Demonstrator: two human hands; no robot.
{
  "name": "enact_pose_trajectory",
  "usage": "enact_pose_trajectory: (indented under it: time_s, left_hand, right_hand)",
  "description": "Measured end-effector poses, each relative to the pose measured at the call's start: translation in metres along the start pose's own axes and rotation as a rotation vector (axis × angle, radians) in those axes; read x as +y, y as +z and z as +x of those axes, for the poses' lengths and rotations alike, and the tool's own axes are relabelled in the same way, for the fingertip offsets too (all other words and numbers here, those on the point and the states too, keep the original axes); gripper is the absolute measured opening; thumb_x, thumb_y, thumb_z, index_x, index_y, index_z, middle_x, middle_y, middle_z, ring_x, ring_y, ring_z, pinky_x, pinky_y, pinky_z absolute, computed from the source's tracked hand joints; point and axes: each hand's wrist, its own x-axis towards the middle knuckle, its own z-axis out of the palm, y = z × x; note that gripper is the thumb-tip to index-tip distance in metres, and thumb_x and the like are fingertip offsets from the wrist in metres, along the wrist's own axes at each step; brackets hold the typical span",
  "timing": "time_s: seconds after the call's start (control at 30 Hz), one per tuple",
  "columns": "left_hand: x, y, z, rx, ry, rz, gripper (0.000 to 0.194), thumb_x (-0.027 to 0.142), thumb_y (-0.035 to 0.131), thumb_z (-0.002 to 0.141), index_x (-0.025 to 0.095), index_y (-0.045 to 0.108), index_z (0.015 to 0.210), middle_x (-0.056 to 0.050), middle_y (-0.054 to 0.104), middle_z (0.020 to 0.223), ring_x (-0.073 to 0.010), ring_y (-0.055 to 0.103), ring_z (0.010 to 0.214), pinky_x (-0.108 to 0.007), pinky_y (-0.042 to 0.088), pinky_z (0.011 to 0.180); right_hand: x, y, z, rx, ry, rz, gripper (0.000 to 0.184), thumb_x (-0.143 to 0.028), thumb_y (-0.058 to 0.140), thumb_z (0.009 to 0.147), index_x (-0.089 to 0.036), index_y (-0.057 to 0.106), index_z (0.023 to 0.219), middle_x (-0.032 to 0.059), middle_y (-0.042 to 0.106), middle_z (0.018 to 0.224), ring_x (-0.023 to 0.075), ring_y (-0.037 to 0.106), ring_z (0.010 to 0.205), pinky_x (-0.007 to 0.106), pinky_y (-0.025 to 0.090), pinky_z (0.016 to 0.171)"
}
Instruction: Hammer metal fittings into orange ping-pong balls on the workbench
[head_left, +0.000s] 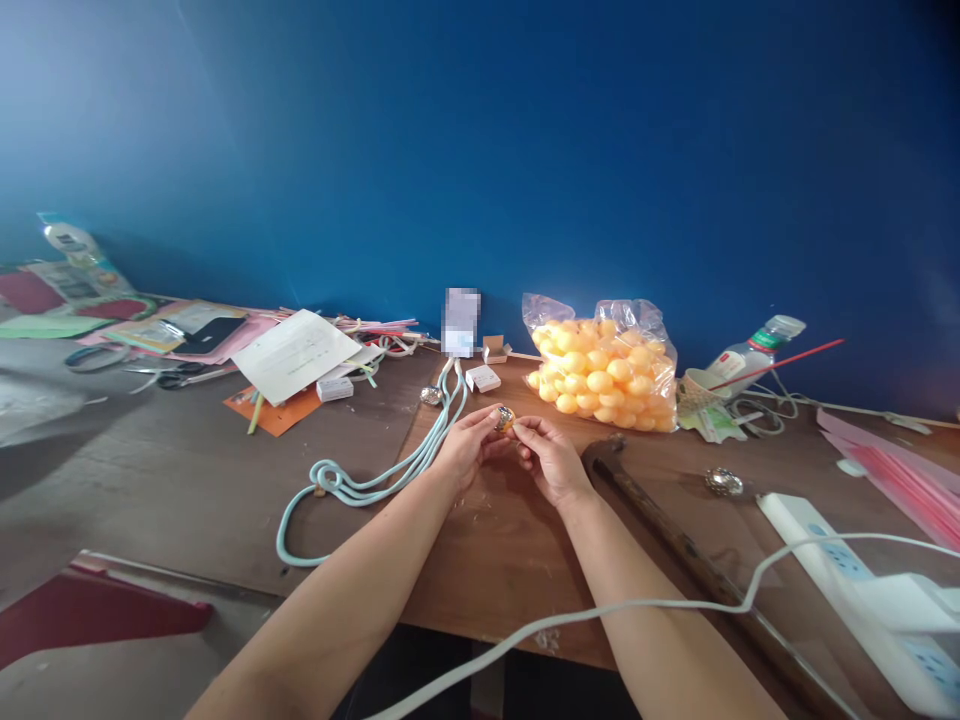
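My left hand (466,447) grips a small orange ball with a silvery patterned covering (504,418) between thumb and fingers, over the wooden table (495,560). From the other side, my right hand (553,458) pinches the ball's orange edge with thumb and forefinger. Its remaining fingers are curled. Just behind the hands stands a clear plastic bag (600,375) full of similar orange balls. One silvery patterned ball (431,396) lies left of my hands, and another (724,482) is on the right. Light blue cord (375,490) lies in loops beside my left forearm.
A dark curved wooden stick (675,530) lies right of my right forearm, near a white power strip (817,550). A white cable (570,620) crosses in front of my forearms. Papers (296,355), scissors (176,375) and a tilted bottle (757,355) line the blue wall.
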Motion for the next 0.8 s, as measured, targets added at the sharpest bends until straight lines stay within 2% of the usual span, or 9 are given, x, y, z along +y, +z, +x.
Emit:
enact_pose_trajectory:
  time_s: [0.3,0.6,0.8]
  left_hand:
    - [0.0037,0.005,-0.0069,0.042,-0.018,0.141,0.025,0.026,0.07,0.079,0.011,0.069,0.099,-0.01,0.07,0.085,-0.0135,0.067,0.069,-0.025,0.056,0.066]
    - [0.004,0.006,-0.0075,0.055,0.006,0.196,0.031,0.03,0.075,0.075,0.012,0.07,0.099,-0.01,0.07,0.088,-0.0127,0.066,0.069,-0.023,0.055,0.065]
    - [0.0017,0.0052,-0.0061,0.014,0.026,0.182,0.034,0.031,0.075,0.074,0.011,0.069,0.101,-0.012,0.07,0.094,-0.0142,0.067,0.073,-0.024,0.056,0.067]
  right_hand:
    - [0.0003,-0.0017,0.0013,-0.031,0.011,0.048,0.026,-0.033,0.081,0.064,-0.02,0.065,0.079,-0.0012,0.066,0.075,0.004,0.04,0.048,0.017,0.026,0.04]
    - [-0.0035,-0.0002,0.0001,-0.019,0.042,0.049,0.027,-0.033,0.083,0.061,-0.019,0.065,0.077,-0.0008,0.065,0.074,0.0035,0.036,0.046,0.017,0.022,0.038]
    - [-0.0021,-0.0019,0.0009,-0.027,0.047,0.065,0.025,-0.031,0.083,0.062,-0.019,0.067,0.077,-0.0004,0.065,0.075,0.003,0.036,0.046,0.016,0.021,0.038]
